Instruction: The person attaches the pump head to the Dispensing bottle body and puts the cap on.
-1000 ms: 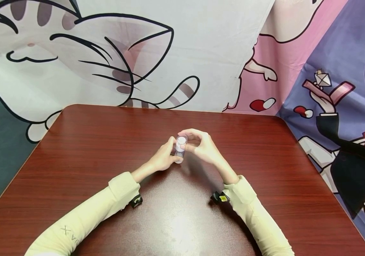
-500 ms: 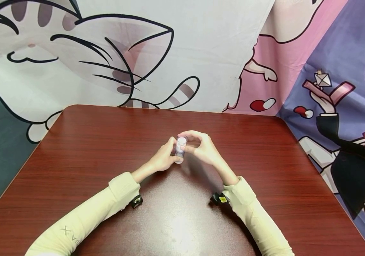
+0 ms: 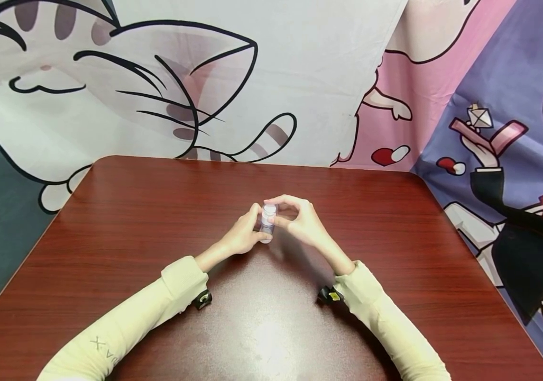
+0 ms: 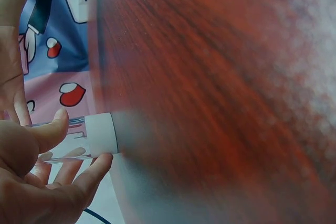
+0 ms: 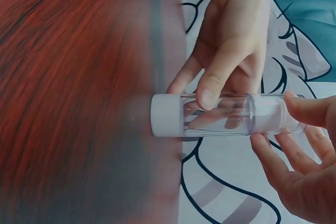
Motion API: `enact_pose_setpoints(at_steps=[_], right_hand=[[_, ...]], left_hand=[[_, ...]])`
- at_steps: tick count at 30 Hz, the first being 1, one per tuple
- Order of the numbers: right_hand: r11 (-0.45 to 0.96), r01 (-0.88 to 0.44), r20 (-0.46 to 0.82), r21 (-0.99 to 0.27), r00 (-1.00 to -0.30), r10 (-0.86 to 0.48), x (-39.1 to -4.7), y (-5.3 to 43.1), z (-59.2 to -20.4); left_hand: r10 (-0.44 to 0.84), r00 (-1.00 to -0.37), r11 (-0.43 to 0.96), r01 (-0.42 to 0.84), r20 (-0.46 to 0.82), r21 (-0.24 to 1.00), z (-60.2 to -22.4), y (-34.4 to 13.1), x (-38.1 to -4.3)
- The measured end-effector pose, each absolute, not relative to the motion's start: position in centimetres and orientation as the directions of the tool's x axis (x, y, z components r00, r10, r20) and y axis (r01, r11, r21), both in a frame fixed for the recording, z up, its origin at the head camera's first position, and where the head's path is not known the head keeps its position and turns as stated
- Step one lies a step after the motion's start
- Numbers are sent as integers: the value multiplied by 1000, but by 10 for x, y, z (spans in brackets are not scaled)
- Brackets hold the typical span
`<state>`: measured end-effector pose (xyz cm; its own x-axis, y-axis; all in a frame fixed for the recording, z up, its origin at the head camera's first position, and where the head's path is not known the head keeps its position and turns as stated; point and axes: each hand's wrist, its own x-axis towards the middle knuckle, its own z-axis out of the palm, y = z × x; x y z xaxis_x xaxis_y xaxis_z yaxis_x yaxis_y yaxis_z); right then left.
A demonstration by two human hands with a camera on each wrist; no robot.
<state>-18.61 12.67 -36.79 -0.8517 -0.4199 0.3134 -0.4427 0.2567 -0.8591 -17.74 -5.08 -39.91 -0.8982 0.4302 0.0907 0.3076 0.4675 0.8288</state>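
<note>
A small clear pump bottle (image 3: 266, 229) stands upright on the table, between both hands. Its white base (image 5: 167, 115) meets the tabletop, and a see-through cap (image 5: 266, 113) covers the white pump top. Around the clear lower body, my left hand (image 3: 240, 234) holds the bottle, thumb on the near side and fingers behind. My right hand (image 3: 305, 221) pinches the cap from the right between thumb and fingers. In the left wrist view, the upper part of the bottle is hidden behind the left hand.
The reddish-brown wooden table (image 3: 157, 201) reaches back to a cartoon-printed cloth (image 3: 328, 79). Small black wrist cameras sit under the left cuff (image 3: 202, 299) and right cuff (image 3: 330, 295), low over the table.
The right forearm and its wrist camera have shifted slightly to the right. Both hands keep their hold, and the bottle stays in the same place.
</note>
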Motion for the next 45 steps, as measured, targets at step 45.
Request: enact_pose_setpoints(at_steps=[45], right_hand=[[253,-518,396,-817,-823,-408,-184,125,-378]], left_hand=[[434,-897,493,316,85,811,-401,-51,-180]])
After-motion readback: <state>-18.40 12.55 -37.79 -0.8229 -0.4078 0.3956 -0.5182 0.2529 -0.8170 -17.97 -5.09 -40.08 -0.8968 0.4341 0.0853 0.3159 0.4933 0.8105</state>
